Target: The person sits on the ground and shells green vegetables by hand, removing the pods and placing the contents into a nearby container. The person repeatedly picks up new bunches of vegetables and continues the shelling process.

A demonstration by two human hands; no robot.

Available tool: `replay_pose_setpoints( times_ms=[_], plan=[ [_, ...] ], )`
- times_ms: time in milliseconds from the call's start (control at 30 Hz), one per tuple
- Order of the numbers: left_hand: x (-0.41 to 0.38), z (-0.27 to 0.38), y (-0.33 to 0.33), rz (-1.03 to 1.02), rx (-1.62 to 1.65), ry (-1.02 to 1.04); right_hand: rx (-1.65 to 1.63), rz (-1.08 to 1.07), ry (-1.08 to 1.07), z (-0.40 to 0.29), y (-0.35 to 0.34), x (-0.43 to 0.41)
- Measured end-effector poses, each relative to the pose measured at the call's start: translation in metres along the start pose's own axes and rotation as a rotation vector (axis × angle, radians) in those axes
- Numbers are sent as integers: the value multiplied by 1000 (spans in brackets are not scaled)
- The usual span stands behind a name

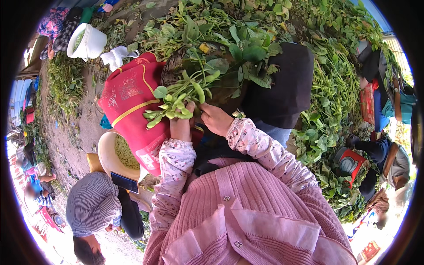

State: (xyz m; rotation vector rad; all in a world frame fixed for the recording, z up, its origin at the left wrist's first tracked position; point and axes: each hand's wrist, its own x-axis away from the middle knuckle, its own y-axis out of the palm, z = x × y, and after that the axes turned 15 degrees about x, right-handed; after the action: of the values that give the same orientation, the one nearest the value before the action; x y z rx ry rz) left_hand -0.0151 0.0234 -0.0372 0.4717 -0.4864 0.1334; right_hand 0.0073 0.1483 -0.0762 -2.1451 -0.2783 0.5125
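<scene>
A bunch of green soybean pods (180, 102) on their stems is gripped in my left hand (181, 127), above a red cloth (132, 96) with yellow stripes that covers my left leg. My right hand (213, 117) is right beside the bunch, its thumb and fingertips drawn together near the stems; whether a pod is between them cannot be told. Leafy soybean plants (253, 54) lie just beyond my hands, over a dark, round surface between my knees. A black cloth (281, 86) covers my right leg.
At my left stands a white bucket (104, 155) with shelled green beans (126, 152), near a crouching person in a striped shirt. Another white bucket (94, 43) and a white plastic bag (117, 57) are farther ahead. Piled plants (334, 82) extend right, with a red bucket (352, 165) and other people.
</scene>
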Motion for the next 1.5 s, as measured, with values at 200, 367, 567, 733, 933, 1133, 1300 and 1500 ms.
replay_pose_setpoints(
  times_ms=[200,367,567,733,933,1133,1300,1500],
  plan=[
    [1,8,-7,-121,4,-114,439,-122,-269,6,5,0],
    [8,13,8,-147,-154,-72,-163,24,98,9,24,4],
    [4,6,-16,-261,-244,92,-882,-257,414,6,-16,-2],
    [0,4,-19,-224,187,-263,-524,-190,485,-14,-63,-13],
    [3,2,-17,-209,336,-349,-352,86,556,-14,-48,-17],
    [6,14,-23,-350,507,-531,-235,190,498,-11,-77,-19],
    [7,24,-26,-488,552,-633,-89,240,696,13,-75,-26],
    [2,33,-28,-454,615,-662,-334,152,622,29,-71,-28]
  ],
)
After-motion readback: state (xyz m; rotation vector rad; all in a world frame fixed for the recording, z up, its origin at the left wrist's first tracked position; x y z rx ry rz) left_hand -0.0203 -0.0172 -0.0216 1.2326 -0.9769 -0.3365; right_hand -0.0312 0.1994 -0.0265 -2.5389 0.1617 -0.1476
